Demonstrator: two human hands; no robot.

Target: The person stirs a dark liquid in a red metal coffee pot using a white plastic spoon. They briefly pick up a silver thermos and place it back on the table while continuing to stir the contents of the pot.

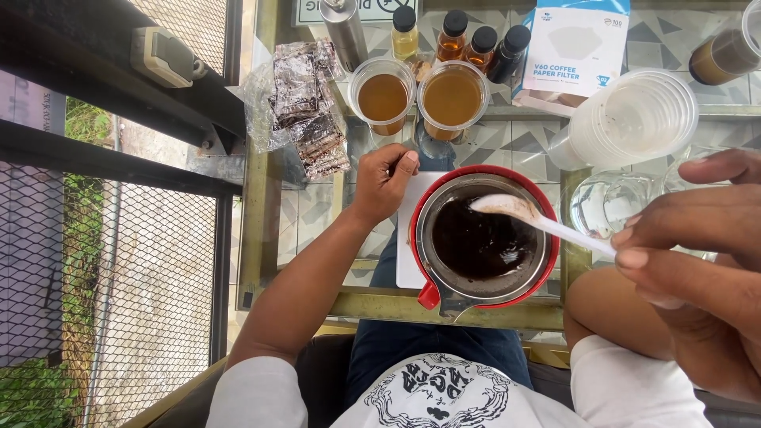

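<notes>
- Two hands work over a glass-topped table (507, 135): the left hand (386, 181) rests curled in a loose fist just beside a red dripper (422, 238), its fingers closed on nothing that shows.
- The right hand (697, 238), near the camera, pinches the handle of a white plastic spoon (539, 220) between its fingertips.
- The spoon's bowl sits over the dark coffee (476, 242) inside the metal filter (483, 189) set in the dripper.
- Behind the dripper stand two clear cups of brown liquid (384, 97), small dark-capped bottles (480, 43), a filter-paper packet (575, 47) and a stack of clear plastic cups (634, 119).
- Crumpled foil sachets (305, 111) lie to the left.
</notes>
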